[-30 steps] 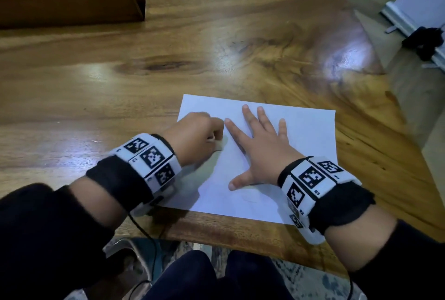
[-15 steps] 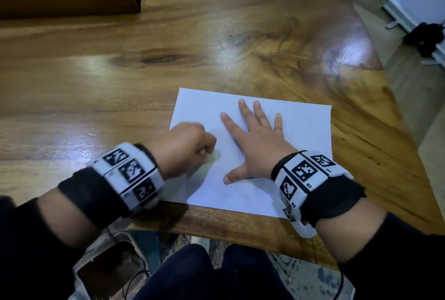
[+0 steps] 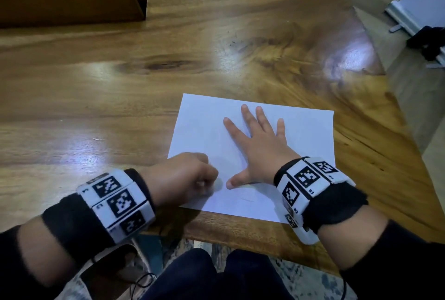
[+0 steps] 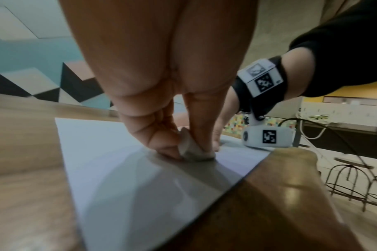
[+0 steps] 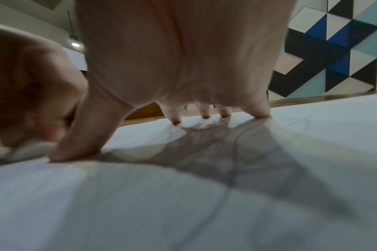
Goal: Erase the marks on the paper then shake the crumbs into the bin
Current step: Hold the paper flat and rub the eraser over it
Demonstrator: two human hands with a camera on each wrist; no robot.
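Eraser pressed to the sheet near the counter's front edge

Left hand point(image 3: 183, 176) pinches the white eraser point(image 4: 190, 148) against the paper point(image 3: 301, 131) on the counter point(image 3: 120, 97); right hand point(image 3: 260, 150) lies flat, fingers spread, pinning the sheet

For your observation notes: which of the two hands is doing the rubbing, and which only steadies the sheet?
The left hand rubs: it pinches the eraser against the paper. The right hand lies flat with spread fingers, holding nothing.

White paper point(image 3: 296, 131), brown wooden table point(image 3: 120, 97)
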